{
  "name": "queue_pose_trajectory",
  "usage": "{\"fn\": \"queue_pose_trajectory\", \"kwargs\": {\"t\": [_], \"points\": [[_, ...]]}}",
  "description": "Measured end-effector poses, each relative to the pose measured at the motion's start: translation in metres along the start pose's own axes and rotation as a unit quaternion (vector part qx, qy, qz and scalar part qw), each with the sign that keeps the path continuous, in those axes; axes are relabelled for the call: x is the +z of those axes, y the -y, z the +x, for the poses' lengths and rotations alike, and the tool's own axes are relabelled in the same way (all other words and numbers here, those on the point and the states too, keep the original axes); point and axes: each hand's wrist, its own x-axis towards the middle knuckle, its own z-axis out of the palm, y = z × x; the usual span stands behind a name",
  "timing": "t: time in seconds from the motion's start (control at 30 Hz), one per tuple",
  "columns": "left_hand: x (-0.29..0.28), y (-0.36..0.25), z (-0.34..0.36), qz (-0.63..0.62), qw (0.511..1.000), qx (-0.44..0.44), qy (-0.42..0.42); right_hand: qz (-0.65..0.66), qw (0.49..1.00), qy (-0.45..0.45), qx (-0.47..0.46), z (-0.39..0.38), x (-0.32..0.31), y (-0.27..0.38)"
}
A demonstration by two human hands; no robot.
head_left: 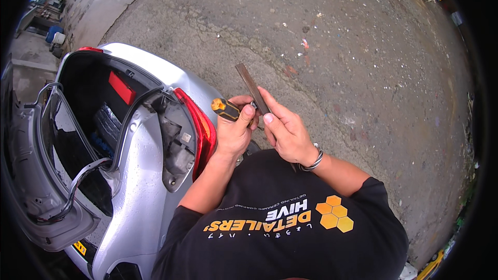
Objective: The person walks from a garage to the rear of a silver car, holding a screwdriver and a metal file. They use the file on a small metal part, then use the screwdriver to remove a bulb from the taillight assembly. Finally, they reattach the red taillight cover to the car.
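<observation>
left hand (233, 130) holds yellow-black handle (226, 109); shirt (295, 254) bears white, orange lettering (282, 222)

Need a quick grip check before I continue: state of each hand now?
Left hand: closed, holding a yellow-black screwdriver handle.
Right hand: closed, holding a brown flat bar.

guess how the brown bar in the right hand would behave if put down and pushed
The brown bar is probably stiff, since it juts straight out beyond the right hand with no visible sag. It looks flat and narrow, so it would likely slide rather than roll. Its dull surface suggests it may not be very slippery.
</observation>
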Motion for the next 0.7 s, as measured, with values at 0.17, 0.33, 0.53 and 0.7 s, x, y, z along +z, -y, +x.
{"fn": "queue_pose_trajectory", "kwargs": {"t": [0.17, 0.33, 0.53, 0.7], "points": [[0.0, 0.003, 0.0, 0.014, 1.0, 0.0, 0.0, 0.019, 1.0, -0.016, -0.007, 0.001, 0.002, -0.001], [0.006, 0.002, -0.001, 0.041, 0.999, 0.005, -0.01, -0.012, 0.999, -0.02, -0.024, -0.001, -0.001, -0.006], [0.006, 0.002, 0.0, 0.06, 0.998, 0.018, -0.013, -0.027, 0.999, -0.029, -0.025, -0.003, -0.003, -0.008], [0.004, 0.004, 0.0, 0.054, 0.998, 0.019, -0.028, -0.024, 0.999, -0.026, -0.018, -0.007, -0.003, -0.012]]}}
